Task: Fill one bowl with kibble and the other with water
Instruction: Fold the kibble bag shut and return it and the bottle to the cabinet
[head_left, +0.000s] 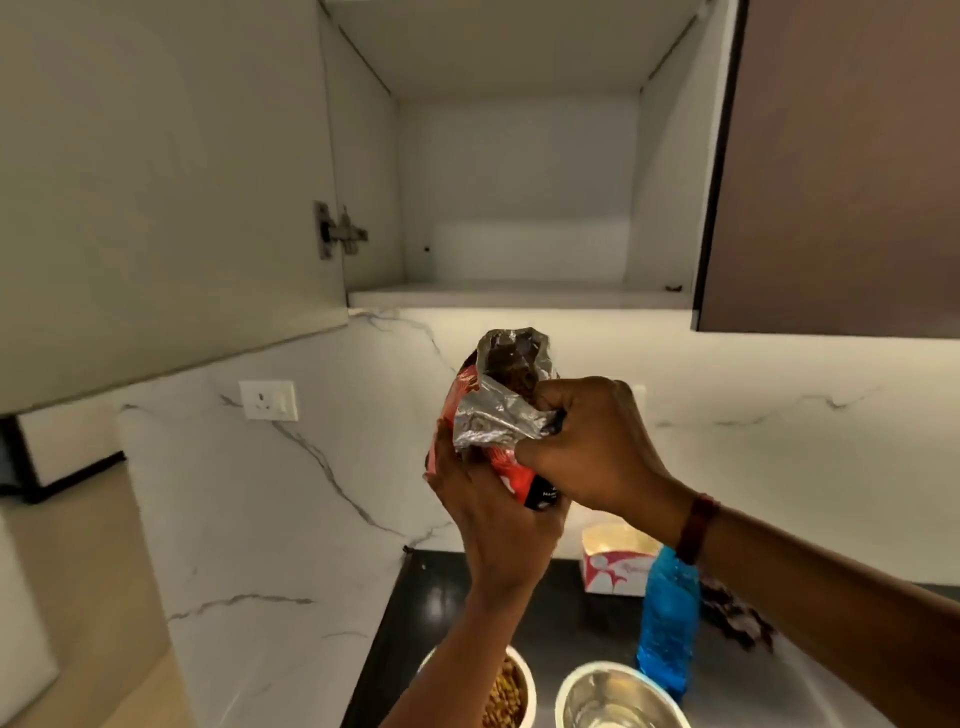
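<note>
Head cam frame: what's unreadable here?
Head view only.
Kibble bowl: left forearm and bottom edge hide most; fill level unclear.
Steel bowl: cut by bottom edge; water or not, cannot tell.
Bag label: blurred, under left hand and right hand.
Dark heap: blurred, partly behind right forearm.

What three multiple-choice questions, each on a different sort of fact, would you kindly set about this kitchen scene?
1. Relative to the steel bowl, the bowl with kibble sits: A) to its right B) to its left C) inside it
2. What colour is the bottle? A) blue B) green C) yellow
3. The top of the bag is: A) sealed B) clipped C) open

Answers: 1 B, it stands on the steel bowl's left side; 2 A, its plastic is plainly blue; 3 C, the foil mouth gapes wide.
</note>
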